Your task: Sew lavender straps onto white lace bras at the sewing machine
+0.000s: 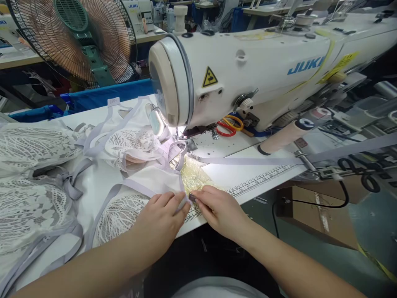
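A white lace bra (155,179) with lilac edging lies at the front of the sewing table. My left hand (161,221) rests on its near side, fingers pinching the lilac edge close to the table's front. Just to the right, my right hand (218,209) is closed on a small dark metal tool (192,197), mostly hidden in the fingers, whose kind I cannot make out. Its tip meets the edge beside my left fingertips. A crinkled yellowish patch (197,174) lies behind both hands. The bra's far part reaches the lit needle area of the sewing machine (248,70).
More lace bras (37,149) are heaped at the left. Scissors with red and yellow handles (229,125) lie under the machine arm. A lilac tape (254,161) runs in from the right above a printed ruler (263,179). A fan (77,37) stands behind; cardboard boxes (328,215) sit below right.
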Action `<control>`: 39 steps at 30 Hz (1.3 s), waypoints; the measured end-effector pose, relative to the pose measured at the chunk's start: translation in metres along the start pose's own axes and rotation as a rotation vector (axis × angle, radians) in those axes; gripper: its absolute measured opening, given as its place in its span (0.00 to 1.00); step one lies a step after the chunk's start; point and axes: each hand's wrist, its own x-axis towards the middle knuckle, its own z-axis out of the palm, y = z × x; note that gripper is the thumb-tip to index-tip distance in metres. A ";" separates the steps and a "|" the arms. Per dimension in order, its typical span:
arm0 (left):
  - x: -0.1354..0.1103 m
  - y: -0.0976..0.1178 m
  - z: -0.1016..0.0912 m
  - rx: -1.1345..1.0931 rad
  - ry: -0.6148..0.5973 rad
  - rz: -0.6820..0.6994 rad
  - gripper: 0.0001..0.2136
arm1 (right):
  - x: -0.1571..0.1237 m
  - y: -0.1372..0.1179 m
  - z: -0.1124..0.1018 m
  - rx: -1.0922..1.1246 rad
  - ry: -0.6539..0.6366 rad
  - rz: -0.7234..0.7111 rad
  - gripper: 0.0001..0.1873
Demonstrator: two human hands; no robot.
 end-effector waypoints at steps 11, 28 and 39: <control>0.001 -0.001 -0.001 0.002 -0.027 -0.003 0.18 | 0.006 -0.005 -0.016 -0.114 -0.153 -0.008 0.11; -0.001 0.000 0.000 0.005 -0.015 -0.002 0.19 | 0.005 -0.002 -0.011 -0.037 -0.081 -0.038 0.12; -0.001 0.000 -0.001 -0.002 -0.008 0.000 0.18 | 0.005 -0.001 -0.007 0.004 -0.024 -0.035 0.11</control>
